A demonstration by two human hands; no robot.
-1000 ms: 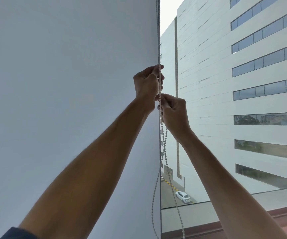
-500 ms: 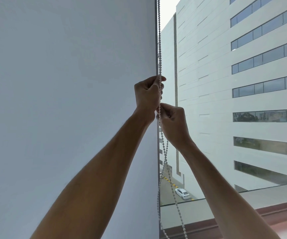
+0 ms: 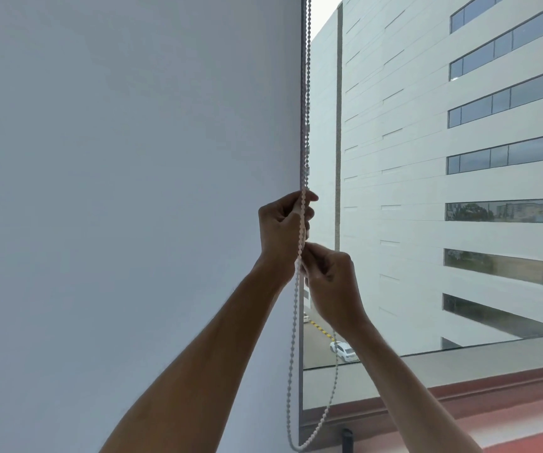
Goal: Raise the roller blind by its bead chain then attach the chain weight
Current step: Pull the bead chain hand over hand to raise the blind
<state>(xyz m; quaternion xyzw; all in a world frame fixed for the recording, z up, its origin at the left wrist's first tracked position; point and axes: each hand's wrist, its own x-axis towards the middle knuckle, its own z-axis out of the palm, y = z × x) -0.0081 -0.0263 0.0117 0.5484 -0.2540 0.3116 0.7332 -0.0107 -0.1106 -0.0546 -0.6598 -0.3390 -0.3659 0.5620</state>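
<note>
Roller blind [image 3: 132,191] down across the left of the window, lower hem out of frame. Bead chain [image 3: 306,93] hanging taut along the blind's right edge, then falling slack below the hands into a loop whose bottom [image 3: 299,447] sits near the sill [image 3: 492,387].

Left hand [image 3: 281,230] uppermost, fingers curled round the chain and gripping it. Right hand [image 3: 332,282] just beneath, touching the left, thumb and fingers pinching the chain at the same line.

Step in hand, by judgement: raising stage, hand-under-hand pull on one run of the loop. Blind apparently not yet up; weight stage not begun.

Next move calls for a steady downward draw on the correct run, one hand regripping higher while the other holds, kept in line with the drop to avoid beads skipping.

Hidden or unclear: blind's top mechanism and hem cut off. Which of the two runs is gripped not discernible behind the fingers. No chain weight identifiable; a dark upright piece [image 3: 347,439] by the loop's foot possibly a chain fitting, too small to confirm.
</note>
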